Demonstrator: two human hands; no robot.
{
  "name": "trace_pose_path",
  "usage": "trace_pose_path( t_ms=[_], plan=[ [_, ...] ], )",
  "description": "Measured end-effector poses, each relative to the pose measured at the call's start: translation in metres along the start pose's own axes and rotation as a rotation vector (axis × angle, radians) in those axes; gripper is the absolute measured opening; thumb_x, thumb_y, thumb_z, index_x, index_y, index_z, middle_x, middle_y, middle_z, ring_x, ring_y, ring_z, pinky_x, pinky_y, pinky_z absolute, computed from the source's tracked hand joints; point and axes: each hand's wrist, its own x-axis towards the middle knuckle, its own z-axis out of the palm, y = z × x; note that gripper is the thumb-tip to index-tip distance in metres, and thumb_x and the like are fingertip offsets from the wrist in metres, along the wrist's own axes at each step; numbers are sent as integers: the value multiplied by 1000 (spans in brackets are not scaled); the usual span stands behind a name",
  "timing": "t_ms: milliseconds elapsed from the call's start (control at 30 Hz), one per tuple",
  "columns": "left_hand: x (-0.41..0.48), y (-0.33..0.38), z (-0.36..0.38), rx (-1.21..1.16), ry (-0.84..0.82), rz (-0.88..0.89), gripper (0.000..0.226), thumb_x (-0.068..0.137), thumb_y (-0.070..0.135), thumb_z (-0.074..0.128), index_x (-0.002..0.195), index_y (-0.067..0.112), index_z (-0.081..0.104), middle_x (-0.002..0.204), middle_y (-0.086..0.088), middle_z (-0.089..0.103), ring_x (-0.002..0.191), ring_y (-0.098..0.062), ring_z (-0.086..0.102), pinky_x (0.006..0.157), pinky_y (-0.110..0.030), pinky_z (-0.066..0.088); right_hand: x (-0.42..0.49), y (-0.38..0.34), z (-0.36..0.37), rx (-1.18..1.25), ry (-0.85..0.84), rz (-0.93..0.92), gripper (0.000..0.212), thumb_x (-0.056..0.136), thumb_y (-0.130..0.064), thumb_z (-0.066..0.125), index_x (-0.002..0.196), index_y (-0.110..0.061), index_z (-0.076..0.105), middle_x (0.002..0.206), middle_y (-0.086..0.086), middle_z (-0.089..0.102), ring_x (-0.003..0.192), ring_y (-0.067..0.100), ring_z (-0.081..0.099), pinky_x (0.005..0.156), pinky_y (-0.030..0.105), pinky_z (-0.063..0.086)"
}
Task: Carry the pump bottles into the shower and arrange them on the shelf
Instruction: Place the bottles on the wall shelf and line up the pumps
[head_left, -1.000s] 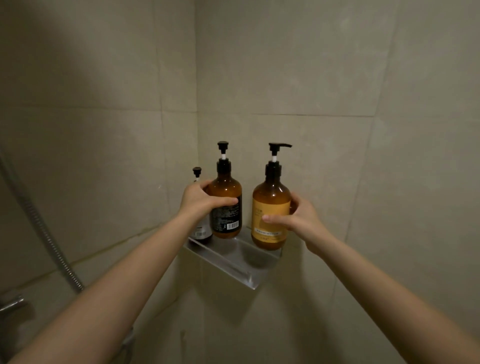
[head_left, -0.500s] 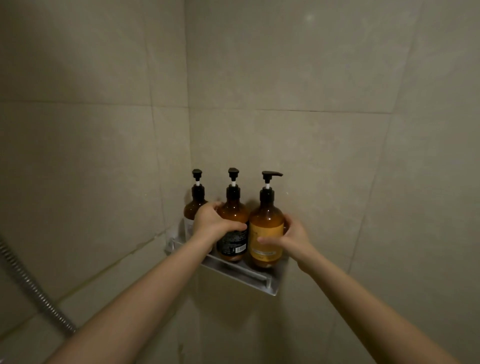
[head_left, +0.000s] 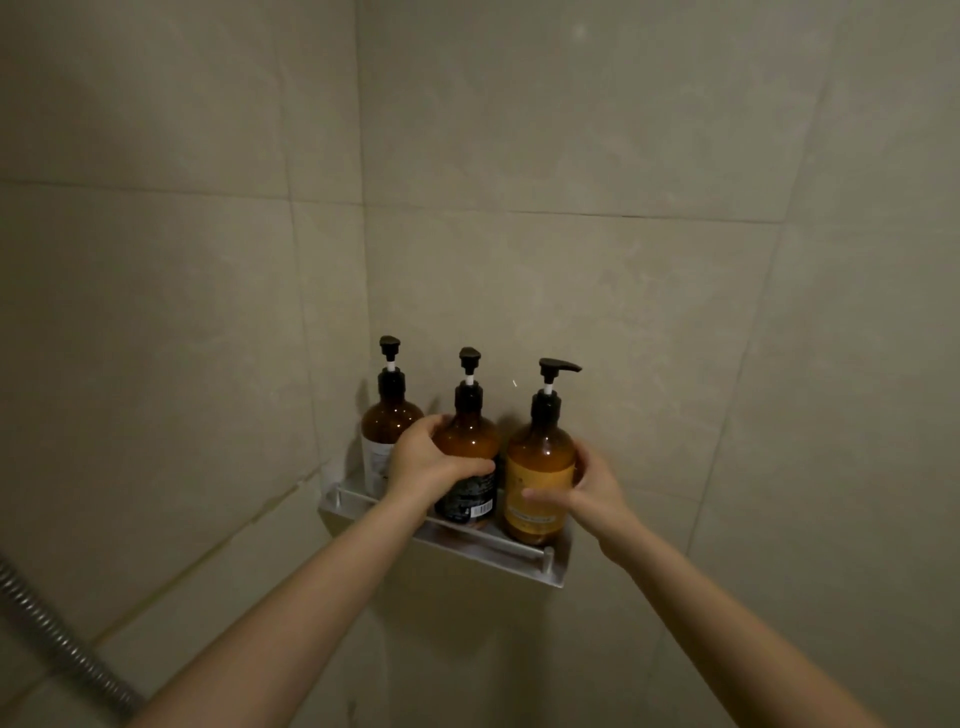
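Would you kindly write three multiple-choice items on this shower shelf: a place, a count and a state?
1. Where on the shelf is the yellow-labelled bottle? A) left end B) middle C) right end
2. How many pump bottles are on the shelf? A) two B) three C) four
3. What is the left hand doing? A) hanging free B) gripping the middle bottle C) pressing a pump head

Answers: 1 C, it is rightmost, in the right hand's grip; 2 B, left bottle, middle bottle and yellow-labelled bottle; 3 B, it wraps round that bottle.
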Motion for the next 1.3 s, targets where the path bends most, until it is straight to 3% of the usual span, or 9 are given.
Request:
trace_pose_path(
  t_ms=[267, 367, 500, 600, 733, 867, 967, 1133, 1300],
  plan=[
    [-15, -4, -1, 31, 56, 133, 89, 58, 38, 83, 134, 21, 42, 133, 3, 54, 121, -19, 51, 101, -39, 44, -3, 2, 3, 18, -29, -13, 84, 62, -18, 85, 132, -26, 39, 113, -11, 53, 100, 5, 55, 69, 16, 45],
    [-26, 3, -17, 123, 223, 314, 61, 65, 59, 67, 116, 27, 58, 108, 17, 61, 97, -5, 61, 79, -26, 54, -3, 2, 3, 24, -33, -6, 85, 63, -17, 85, 133, -26, 38, 110, -15, 53, 96, 0, 54, 68, 16, 45],
    [-3, 17, -66, 12, 473, 286, 13, 81, 35, 58, 92, 30, 60, 92, 10, 66, 79, -5, 62, 59, -18, 42, -2, 1, 3, 36, -37, 9, 86, 63, -16, 85, 134, -26, 37, 114, -11, 54, 97, 5, 55, 71, 19, 46],
    [24, 8, -91, 124, 329, 100, 44, 76, 33, 62, 118, 20, 55, 120, -1, 60, 106, -20, 58, 86, -37, 49, -3, 3, 6, 54, -18, 19, 87, 63, -14, 84, 135, -25, 37, 118, -5, 54, 102, 12, 56, 75, 24, 48],
    [38, -5, -88, 177, 49, 109, 68, 73, 16, 70, 136, 15, 43, 143, -9, 45, 128, -28, 45, 103, -45, 41, -2, 3, 9, 77, -14, 23, 86, 63, -12, 84, 135, -24, 38, 114, -7, 55, 98, 8, 56, 70, 20, 48],
    [48, -10, -81, 127, -46, 146, 69, 72, 10, 75, 134, 11, 45, 136, -12, 53, 121, -25, 52, 95, -33, 43, -1, 3, 9, 70, 1, 21, 88, 63, -13, 85, 136, -23, 37, 122, -1, 54, 106, 16, 56, 71, 20, 48],
    [51, -16, -77, 256, 9, 206, 64, 67, 32, 78, 124, 17, 55, 121, -7, 63, 100, -18, 59, 81, -30, 46, -1, 4, 9, 64, 7, 24, 87, 62, -14, 85, 134, -26, 38, 117, -5, 55, 101, 11, 57, 73, 23, 48],
    [53, -18, -74, 549, 145, 267, 63, 55, 67, 65, 102, 25, 65, 100, -2, 61, 96, -21, 56, 77, -35, 52, 0, 3, 10, 49, -2, 29, 84, 61, -16, 86, 130, -28, 39, 108, -15, 55, 95, 1, 55, 68, 19, 47],
    [55, -11, -77, -56, -67, 47, 14, 79, 18, 59, 92, 21, 66, 93, -1, 65, 103, -26, 60, 73, -29, 44, -2, -2, 9, 15, 1, 34, 85, 62, -17, 86, 132, -26, 38, 107, -15, 54, 92, -1, 55, 66, 16, 46]
  ],
)
